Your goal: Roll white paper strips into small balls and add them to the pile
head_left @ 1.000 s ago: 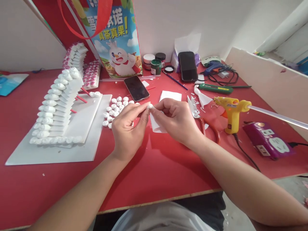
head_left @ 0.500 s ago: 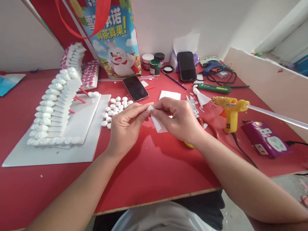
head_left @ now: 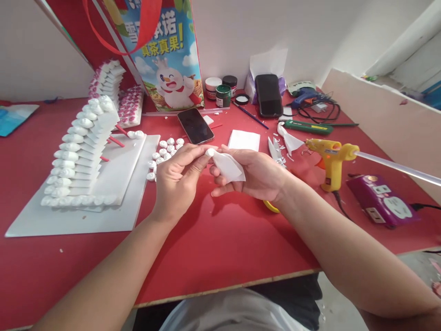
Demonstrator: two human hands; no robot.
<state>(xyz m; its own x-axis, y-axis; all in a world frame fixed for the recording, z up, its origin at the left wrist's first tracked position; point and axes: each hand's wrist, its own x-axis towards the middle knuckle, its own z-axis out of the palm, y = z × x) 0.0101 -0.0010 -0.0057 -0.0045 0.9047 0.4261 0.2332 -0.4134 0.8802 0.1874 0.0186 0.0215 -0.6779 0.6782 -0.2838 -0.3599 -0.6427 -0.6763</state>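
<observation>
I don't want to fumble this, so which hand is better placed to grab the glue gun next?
Your right hand, I'd say: it is nearer the yellow glue gun, while the left hand is farther off, pinching the rolled white tip.

The left hand hid some small white rolls and part of the white strip's rolled end. The right hand partly covered 1 yellow ring. The upper edge cut off the printed bag; the right edge cut off the glue stick.
</observation>
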